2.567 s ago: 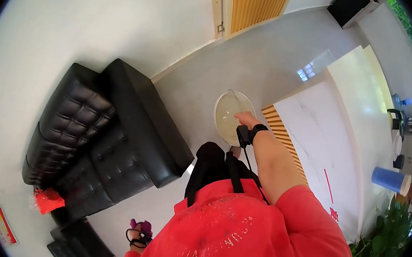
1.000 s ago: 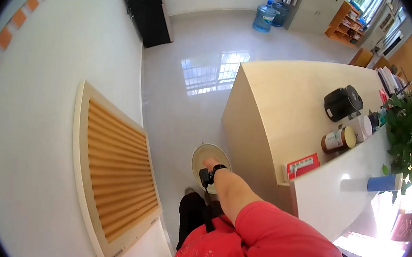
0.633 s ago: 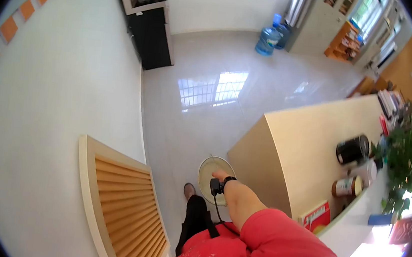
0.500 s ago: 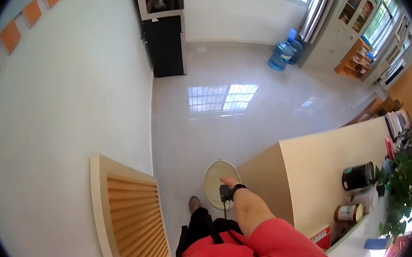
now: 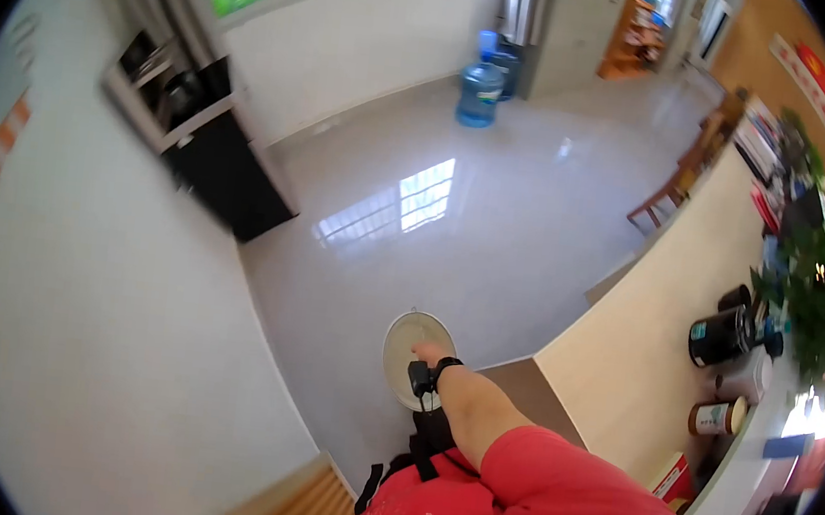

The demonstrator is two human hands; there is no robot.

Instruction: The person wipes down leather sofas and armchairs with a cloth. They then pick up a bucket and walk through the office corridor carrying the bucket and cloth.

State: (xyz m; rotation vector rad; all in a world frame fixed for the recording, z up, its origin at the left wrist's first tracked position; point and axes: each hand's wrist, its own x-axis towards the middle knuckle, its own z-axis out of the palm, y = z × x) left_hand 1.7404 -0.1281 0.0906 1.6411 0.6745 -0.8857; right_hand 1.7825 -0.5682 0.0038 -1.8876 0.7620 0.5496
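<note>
My right hand [image 5: 433,353] reaches down in front of me, over a round, pale, shallow-looking container [image 5: 401,379] with a thin rim and a small loop at its far edge. The fingers appear closed at its right side, though the grip itself is blurred and partly hidden by the wrist. A black strap and a small black box [image 5: 419,374] with a cable sit on that wrist. My left hand is out of view. What the container holds, if anything, cannot be made out.
On my right runs a pale counter [image 5: 614,349] bearing canisters [image 5: 723,335], books and a leafy plant [image 5: 819,310]. A black cabinet [image 5: 230,178] stands by the left wall. Blue water bottles [image 5: 480,94] are at the far wall. A wooden chair [image 5: 676,190] is beyond the counter.
My view has turned and moved forward past the louvred panel. The round container has come along with my right hand, keeping its place under it.
</note>
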